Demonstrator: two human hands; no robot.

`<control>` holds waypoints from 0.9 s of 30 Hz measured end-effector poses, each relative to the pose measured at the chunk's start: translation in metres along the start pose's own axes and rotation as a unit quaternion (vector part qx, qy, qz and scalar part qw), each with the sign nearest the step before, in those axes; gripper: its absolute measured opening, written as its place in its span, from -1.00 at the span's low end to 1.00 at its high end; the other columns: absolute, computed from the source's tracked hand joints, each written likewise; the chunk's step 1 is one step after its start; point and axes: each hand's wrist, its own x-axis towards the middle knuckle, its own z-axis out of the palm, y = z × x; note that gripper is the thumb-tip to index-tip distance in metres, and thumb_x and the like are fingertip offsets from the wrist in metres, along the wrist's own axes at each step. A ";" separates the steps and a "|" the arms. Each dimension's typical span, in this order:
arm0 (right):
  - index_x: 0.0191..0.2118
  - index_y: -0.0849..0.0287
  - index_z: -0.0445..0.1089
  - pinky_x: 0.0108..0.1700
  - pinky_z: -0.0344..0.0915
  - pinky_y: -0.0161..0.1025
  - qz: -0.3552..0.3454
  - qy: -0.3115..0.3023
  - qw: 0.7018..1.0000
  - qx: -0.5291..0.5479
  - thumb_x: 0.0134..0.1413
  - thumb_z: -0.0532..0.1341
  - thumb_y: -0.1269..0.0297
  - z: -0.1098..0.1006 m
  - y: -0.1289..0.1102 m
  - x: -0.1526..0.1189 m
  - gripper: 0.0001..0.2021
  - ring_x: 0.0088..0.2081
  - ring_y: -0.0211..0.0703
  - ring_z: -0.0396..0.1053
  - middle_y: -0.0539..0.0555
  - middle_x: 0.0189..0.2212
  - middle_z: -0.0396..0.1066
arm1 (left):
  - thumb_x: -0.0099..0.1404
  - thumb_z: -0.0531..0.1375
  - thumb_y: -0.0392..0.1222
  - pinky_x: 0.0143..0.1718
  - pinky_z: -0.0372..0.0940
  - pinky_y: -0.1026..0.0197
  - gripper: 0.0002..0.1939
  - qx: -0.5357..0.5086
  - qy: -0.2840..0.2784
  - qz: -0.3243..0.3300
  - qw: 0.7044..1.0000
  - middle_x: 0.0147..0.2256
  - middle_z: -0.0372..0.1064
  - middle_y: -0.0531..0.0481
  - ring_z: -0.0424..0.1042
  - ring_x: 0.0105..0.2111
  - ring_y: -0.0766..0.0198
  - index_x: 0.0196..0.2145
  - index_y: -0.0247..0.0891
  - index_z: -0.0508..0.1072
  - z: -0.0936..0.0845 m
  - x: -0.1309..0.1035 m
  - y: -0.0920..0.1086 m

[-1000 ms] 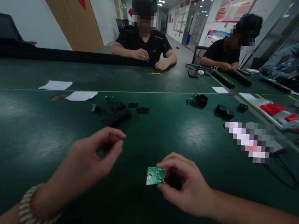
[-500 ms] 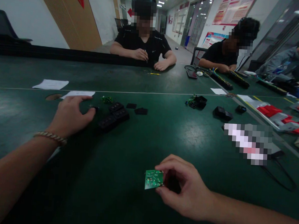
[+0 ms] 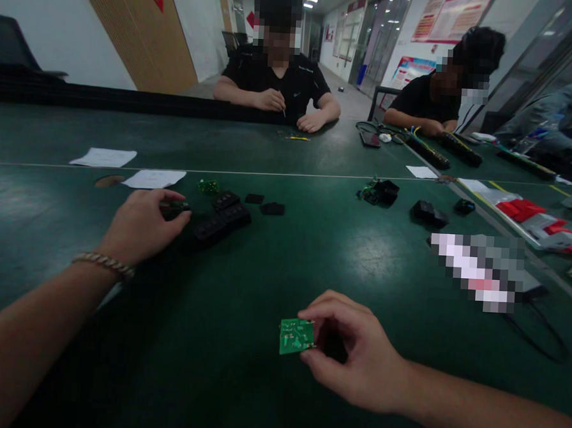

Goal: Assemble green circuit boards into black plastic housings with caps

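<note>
My right hand (image 3: 350, 351) pinches a small green circuit board (image 3: 297, 336) by its right edge, thumb below and fingers above. The board is held over the near middle of the table, its soldered face in view. Farther off on the left, my left hand (image 3: 144, 222) has thumb and fingers closed round a small dark part (image 3: 178, 208), mostly hidden by the hand. Just right of that hand lie several black plastic housings (image 3: 223, 220), side by side. Behind them sits another green circuit board (image 3: 209, 186).
Flat black pieces (image 3: 271, 208) lie beyond the housings. Farther right are a black case with wires (image 3: 383, 192), black blocks (image 3: 428, 214) and a blurred-out device (image 3: 527, 271) with a cable. White papers (image 3: 154, 179) lie at left. Co-workers sit across the green table (image 3: 211, 363).
My left hand's fingers have closed from a spread pose round the small dark part. My right hand still holds the circuit board, which is slightly turned. The view has shifted a little.
</note>
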 end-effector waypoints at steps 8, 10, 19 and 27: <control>0.03 0.10 0.51 -0.32 0.39 -0.24 0.000 0.002 1.000 -0.011 0.04 0.40 0.48 0.000 -0.002 0.000 -0.59 -0.31 -0.20 0.43 0.08 -0.19 0.45 | 0.37 0.25 0.05 0.03 0.46 -0.23 -0.49 -0.039 -0.015 -0.018 0.999 0.04 0.46 -0.22 0.51 -0.04 -0.15 0.15 -0.30 0.40 -0.027 -0.073 -0.013; 0.02 0.10 0.51 -0.30 0.41 -0.24 0.001 0.000 1.000 -0.010 0.02 0.39 0.51 0.000 -0.004 0.000 -0.60 -0.30 -0.20 0.42 0.08 -0.17 0.44 | 0.26 0.36 0.02 -0.02 0.48 -0.15 -0.50 -0.127 -0.028 0.007 0.992 0.00 0.50 -0.12 0.53 -0.08 -0.13 0.10 -0.17 0.46 -0.025 -0.108 -0.004; -0.04 0.11 0.45 -0.09 0.47 -0.13 -0.006 -0.007 0.997 0.070 0.01 0.31 0.59 0.002 -0.004 -0.001 -0.62 -0.08 -0.09 0.52 0.11 -0.09 0.52 | 0.22 0.26 -0.50 -0.12 0.56 0.19 -0.50 -0.463 -0.150 0.176 0.856 0.01 0.43 -0.04 0.57 -0.02 0.10 0.02 0.01 0.54 0.003 -0.189 0.085; -0.02 0.11 0.42 -0.11 0.48 -0.16 0.003 -0.006 0.997 0.075 0.04 0.28 0.58 0.002 -0.003 -0.001 -0.62 -0.13 -0.12 0.50 0.10 -0.11 0.49 | 0.27 0.26 -0.52 0.07 0.51 0.17 -0.45 -0.521 -0.197 0.156 0.815 0.07 0.43 -0.03 0.58 0.01 0.12 0.10 0.03 0.51 0.008 -0.178 0.071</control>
